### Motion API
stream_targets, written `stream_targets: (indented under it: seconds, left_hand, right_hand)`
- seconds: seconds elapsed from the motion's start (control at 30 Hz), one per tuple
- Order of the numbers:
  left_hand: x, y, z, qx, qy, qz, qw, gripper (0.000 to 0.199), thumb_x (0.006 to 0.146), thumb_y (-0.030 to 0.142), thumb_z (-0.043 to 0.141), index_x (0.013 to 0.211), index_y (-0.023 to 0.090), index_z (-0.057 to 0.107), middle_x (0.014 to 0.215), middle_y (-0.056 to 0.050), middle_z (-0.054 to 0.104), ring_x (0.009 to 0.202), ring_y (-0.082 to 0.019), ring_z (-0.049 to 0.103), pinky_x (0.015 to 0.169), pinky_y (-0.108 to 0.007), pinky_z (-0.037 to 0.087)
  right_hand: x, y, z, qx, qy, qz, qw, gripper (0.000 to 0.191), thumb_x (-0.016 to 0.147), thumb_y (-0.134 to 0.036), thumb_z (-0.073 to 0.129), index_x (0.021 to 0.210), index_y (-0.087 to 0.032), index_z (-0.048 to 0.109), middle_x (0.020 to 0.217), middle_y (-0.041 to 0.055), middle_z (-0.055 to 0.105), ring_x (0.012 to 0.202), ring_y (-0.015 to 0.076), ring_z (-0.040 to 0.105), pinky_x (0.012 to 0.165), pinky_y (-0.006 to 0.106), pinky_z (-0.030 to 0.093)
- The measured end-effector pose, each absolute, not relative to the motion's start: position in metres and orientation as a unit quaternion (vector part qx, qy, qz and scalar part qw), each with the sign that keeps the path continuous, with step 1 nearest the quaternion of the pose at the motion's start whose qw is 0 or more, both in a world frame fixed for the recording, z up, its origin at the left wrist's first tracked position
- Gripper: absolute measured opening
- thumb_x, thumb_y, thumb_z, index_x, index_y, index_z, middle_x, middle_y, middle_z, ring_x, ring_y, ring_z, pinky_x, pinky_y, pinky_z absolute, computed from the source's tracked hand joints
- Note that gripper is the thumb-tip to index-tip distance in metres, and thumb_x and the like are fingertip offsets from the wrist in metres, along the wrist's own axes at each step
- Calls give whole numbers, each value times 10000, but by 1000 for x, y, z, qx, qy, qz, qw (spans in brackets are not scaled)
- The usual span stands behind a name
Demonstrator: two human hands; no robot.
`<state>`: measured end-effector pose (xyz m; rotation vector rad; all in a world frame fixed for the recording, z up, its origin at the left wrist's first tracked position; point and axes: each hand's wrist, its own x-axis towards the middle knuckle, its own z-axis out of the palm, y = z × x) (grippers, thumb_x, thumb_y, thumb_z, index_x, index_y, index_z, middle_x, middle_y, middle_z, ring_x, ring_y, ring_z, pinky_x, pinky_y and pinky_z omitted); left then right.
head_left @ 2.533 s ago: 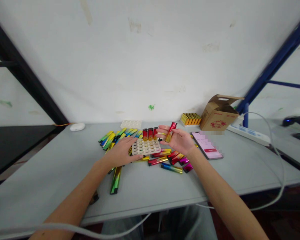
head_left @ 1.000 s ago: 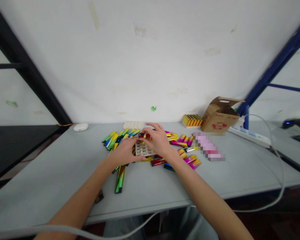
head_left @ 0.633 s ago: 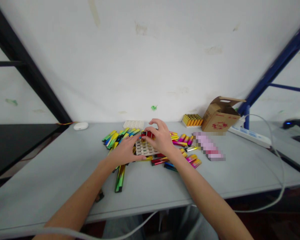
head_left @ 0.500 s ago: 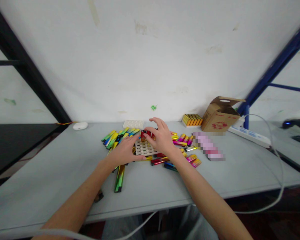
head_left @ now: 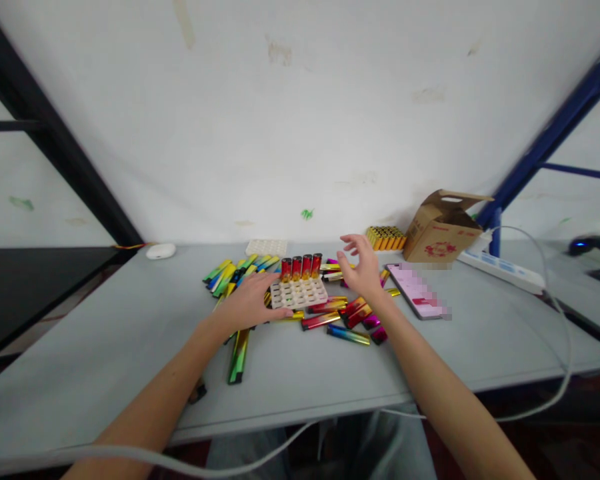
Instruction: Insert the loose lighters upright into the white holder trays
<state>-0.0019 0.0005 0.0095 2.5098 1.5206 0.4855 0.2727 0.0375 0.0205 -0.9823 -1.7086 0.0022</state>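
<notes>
While left hand (head_left: 250, 300) holds tray (head_left: 300, 295), carton lettering (head_left: 439, 249) blurs.

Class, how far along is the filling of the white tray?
Done: four red-and-gold tubes stand along its back. In hand: the left hand holds the white tray by its side; the right hand looks empty. Remaining: the front holes look unfilled; loose red tubes lie nearby.

Four upright red cylinders (head_left: 307, 267), one phone (head_left: 411, 288), one cardboard box (head_left: 439, 244).
</notes>
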Motion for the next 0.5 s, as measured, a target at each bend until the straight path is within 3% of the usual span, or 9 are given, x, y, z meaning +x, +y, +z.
stream_targets:
  seconds: [0.07,0.17,0.27,0.5]
  left_hand:
    - [-1,0,10,838,513,164,84,900,687,727,664,1333,110,558,1378,-200,583,1272,-384,537,1092,-493,406]
    - [-2,1,9,832,522,164,87,930,682,723,673,1361,101,540,1397,-198,570,1287,-381,527,1106,-479,395]
    - [-4,2,6,828,529,167,88,942,675,699,695,1386,106,520,1413,-191,559,1289,-381,525,1101,-482,400]
    - [-5,3,6,830,523,170,91,881,673,684,698,1340,126,560,1366,-187,596,1249,-385,557,1074,-490,428]
  right_hand:
    - [284,36,17,-433,-733,68,520,189,862,-280,557,1014,-175,595,802,33,622,641,155,565,628,291,466]
    - [292,30,17,-435,-792,165,396,175,856,-314,580,759,-171,609,574,-25,538,517,114,468,540,252,365]
    - [291,22,21,-413,-845,201,273,236,813,-316,645,635,-164,612,564,-22,561,536,103,470,551,241,338]
    - [282,13,26,-412,-869,227,153,267,686,-387,809,770,-162,693,726,-2,653,642,118,531,580,227,355]
